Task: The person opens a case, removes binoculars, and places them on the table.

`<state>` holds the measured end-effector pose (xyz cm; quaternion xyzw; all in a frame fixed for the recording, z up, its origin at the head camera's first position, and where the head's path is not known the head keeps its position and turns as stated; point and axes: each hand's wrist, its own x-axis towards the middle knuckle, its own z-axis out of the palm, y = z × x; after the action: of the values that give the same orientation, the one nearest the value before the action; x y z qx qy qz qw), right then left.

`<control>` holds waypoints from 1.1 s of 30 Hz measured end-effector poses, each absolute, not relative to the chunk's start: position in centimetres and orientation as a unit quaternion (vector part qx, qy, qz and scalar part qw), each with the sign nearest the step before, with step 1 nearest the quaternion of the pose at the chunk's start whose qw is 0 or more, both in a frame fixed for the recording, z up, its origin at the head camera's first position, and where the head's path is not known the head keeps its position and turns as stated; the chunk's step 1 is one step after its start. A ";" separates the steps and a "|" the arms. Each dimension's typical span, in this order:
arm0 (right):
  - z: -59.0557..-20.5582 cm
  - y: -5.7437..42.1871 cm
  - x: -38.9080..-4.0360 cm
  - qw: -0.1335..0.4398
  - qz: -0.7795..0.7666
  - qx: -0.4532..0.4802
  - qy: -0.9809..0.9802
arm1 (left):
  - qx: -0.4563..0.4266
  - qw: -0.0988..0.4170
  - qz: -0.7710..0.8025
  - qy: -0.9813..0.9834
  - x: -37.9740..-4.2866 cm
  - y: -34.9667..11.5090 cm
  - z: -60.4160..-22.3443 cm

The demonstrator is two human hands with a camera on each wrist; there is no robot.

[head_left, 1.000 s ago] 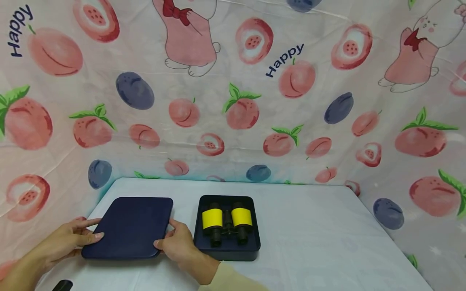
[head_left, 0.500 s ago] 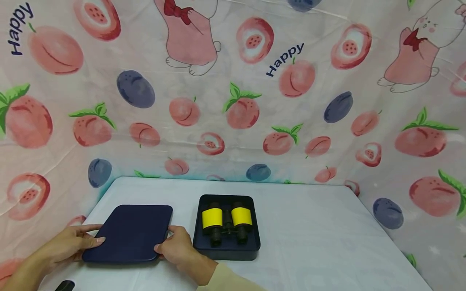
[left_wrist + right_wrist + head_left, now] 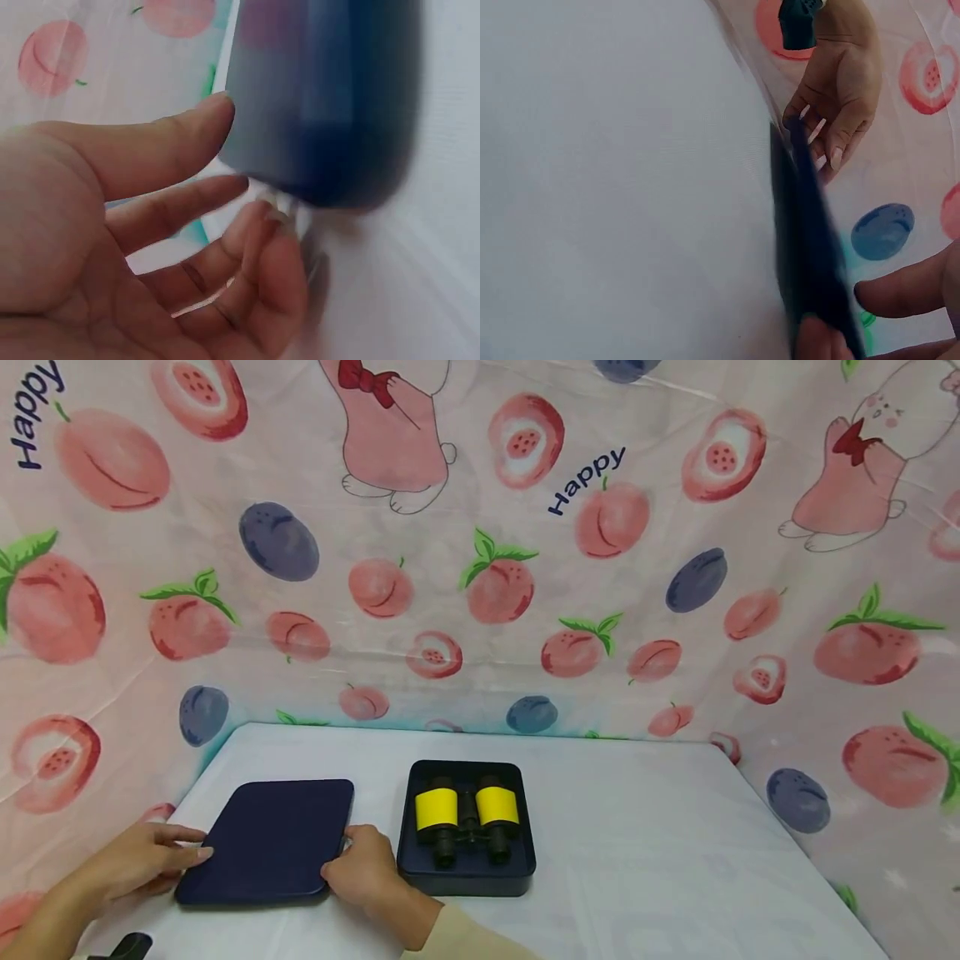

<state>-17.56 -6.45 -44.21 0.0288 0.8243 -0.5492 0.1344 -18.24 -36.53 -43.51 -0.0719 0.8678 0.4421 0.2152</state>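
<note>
A flat navy lid (image 3: 270,839) with rounded corners lies low over the table at the left. My left hand (image 3: 138,860) is at its left edge; in the left wrist view the thumb (image 3: 206,127) is extended with its tip right at the lid's rim, and the other fingers are loosely bent. My right hand (image 3: 363,864) pinches the lid's right edge near the front corner. To the right stands a dark box (image 3: 467,883) without a cover, holding black binoculars (image 3: 468,818) with yellow bands round both barrels. In both wrist views the lid is blurred.
White cloth covers the table (image 3: 660,843). Behind and at the sides hangs a curtain (image 3: 450,527) printed with peaches, plums and rabbits. A black piece (image 3: 131,946) on the left wrist shows at the bottom left.
Both hands have lowered the lid toward the table, and it has come slightly nearer. The left thumb has slid from the lid's top to its edge. Box and binoculars stay put.
</note>
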 end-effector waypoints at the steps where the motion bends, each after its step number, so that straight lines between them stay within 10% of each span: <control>1: -44.0 -6.3 -17.4 0.128 -0.526 0.019 0.841 | -0.076 0.212 0.440 0.869 -18.2 -36.6 -43.4; 33: -38.1 5.9 -17.9 0.119 -0.573 -0.059 0.809 | 0.027 0.203 0.633 0.746 -17.5 -21.4 -37.5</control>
<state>-17.87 5.94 -38.10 -0.0589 0.8090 -0.5726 0.1192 -17.53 -21.44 -37.53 0.0265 0.7463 0.6334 0.2030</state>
